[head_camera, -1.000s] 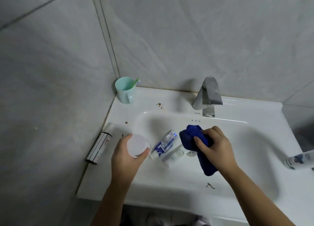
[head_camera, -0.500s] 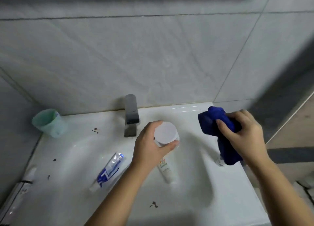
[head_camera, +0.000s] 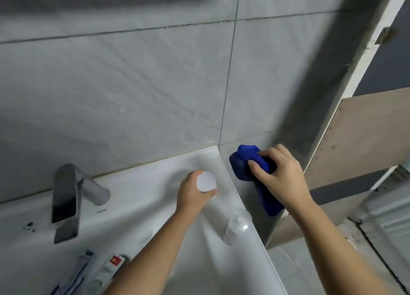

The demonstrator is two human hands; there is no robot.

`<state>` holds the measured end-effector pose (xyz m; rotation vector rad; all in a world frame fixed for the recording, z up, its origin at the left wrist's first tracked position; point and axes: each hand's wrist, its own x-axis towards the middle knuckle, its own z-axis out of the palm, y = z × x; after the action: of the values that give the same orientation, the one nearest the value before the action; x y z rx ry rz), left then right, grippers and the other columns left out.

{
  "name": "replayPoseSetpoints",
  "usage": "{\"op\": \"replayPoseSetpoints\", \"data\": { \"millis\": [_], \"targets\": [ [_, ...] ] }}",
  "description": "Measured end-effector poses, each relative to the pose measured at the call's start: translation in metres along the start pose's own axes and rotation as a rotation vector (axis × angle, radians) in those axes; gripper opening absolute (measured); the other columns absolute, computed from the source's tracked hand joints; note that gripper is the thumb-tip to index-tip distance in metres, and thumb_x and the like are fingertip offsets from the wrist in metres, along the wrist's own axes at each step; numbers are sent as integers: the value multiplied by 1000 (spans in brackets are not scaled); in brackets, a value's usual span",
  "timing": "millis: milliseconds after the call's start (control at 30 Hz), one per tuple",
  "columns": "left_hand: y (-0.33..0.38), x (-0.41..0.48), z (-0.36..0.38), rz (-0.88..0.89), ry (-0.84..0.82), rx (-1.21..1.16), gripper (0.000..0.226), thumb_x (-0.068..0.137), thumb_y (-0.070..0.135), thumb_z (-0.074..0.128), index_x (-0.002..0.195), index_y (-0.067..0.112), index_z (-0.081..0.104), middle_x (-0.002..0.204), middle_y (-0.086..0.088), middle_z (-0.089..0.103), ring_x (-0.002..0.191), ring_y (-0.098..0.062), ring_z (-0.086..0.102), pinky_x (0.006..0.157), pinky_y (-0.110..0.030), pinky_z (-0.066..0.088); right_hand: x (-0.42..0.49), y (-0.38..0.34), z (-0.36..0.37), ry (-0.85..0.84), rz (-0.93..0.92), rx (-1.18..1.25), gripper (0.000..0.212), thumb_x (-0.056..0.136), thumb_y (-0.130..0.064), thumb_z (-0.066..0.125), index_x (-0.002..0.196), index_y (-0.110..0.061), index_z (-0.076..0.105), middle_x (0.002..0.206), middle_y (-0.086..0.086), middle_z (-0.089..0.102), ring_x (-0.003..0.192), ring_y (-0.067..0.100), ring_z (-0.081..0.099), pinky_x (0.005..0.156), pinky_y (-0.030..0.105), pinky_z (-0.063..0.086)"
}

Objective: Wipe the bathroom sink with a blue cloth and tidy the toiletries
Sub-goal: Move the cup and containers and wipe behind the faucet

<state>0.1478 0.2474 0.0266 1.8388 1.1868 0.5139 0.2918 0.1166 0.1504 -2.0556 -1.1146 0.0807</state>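
My left hand (head_camera: 192, 194) grips a small white round-lidded jar (head_camera: 206, 181) over the back right corner of the white sink (head_camera: 155, 174). Whether the jar touches the ledge I cannot tell. My right hand (head_camera: 281, 177) holds a bunched blue cloth (head_camera: 246, 163) in the air just past the sink's right edge. In the basin at the lower left lie a blue-and-white toothpaste tube (head_camera: 77, 274) and a white tube with a red label (head_camera: 108, 270). A clear-capped white bottle (head_camera: 235, 228) stands near the sink's right rim.
A chrome faucet (head_camera: 68, 197) rises at the back left of the sink, with dark specks (head_camera: 30, 227) on the ledge beside it. Grey tiled wall (head_camera: 133, 83) stands behind. A wooden panel and door frame (head_camera: 359, 126) are at the right, with floor below.
The view swung right. My left hand carried the white jar from over the basin to the sink's back right corner. My right hand moved the blue cloth out past the right edge.
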Motion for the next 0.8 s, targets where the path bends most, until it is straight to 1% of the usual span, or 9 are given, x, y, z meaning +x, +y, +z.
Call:
{"op": "replayPoseSetpoints", "data": {
  "millis": [200, 333, 500, 567, 667, 733, 800],
  "targets": [
    [-10, 9, 27, -8, -30, 79, 69, 65, 30, 82, 125, 23, 50, 126, 4, 53, 115, -16, 46, 92, -23, 38, 2, 15, 0, -19, 45, 33, 6, 79, -26, 67, 80, -22, 63, 78, -12, 48, 78, -1, 51, 63, 5, 36],
    [-14, 10, 36, 4, -42, 157, 70, 67, 33, 80, 128, 21, 48, 129, 2, 51, 119, -17, 44, 93, -24, 36, 0, 15, -1, -14, 44, 58, 7, 78, -25, 68, 78, -23, 62, 77, -12, 48, 80, -1, 50, 63, 4, 34],
    [-17, 1, 27, 46, -76, 181, 82, 71, 32, 78, 140, 20, 34, 139, -1, 40, 128, -19, 34, 97, -24, 31, -6, 1, -3, -9, 23, 53, 7, 77, -25, 68, 76, -23, 62, 76, -12, 48, 78, 0, 51, 63, 7, 36],
    [-18, -13, 12, 102, -22, 207, 77, 74, 36, 75, 138, 18, 37, 140, -1, 40, 128, -18, 34, 96, -23, 32, -11, -10, -4, -5, 1, 44, 7, 77, -26, 68, 77, -22, 62, 74, -12, 47, 76, 0, 51, 61, 7, 36],
    [-24, -47, -22, 278, 106, 346, 58, 78, 33, 71, 127, 11, 50, 131, -4, 50, 118, -22, 44, 91, -29, 40, -21, -34, -3, -15, -48, 49, 7, 76, -26, 69, 77, -23, 63, 74, -11, 48, 75, 2, 51, 61, 9, 36],
    [-33, -74, -49, 337, 214, 317, 49, 77, 32, 72, 117, 9, 58, 120, -6, 58, 108, -18, 46, 85, -30, 44, -32, -54, 3, -33, -88, 55, 7, 76, -26, 70, 77, -24, 63, 74, -11, 49, 75, 3, 51, 61, 10, 37],
    [-44, -104, -80, 325, 291, 253, 46, 79, 42, 61, 112, 11, 60, 114, -2, 60, 103, -12, 45, 83, -26, 43, -46, -78, 13, -57, -127, 85, 7, 75, -25, 70, 77, -25, 63, 74, -12, 49, 75, 4, 52, 62, 11, 37]
  ]
}}
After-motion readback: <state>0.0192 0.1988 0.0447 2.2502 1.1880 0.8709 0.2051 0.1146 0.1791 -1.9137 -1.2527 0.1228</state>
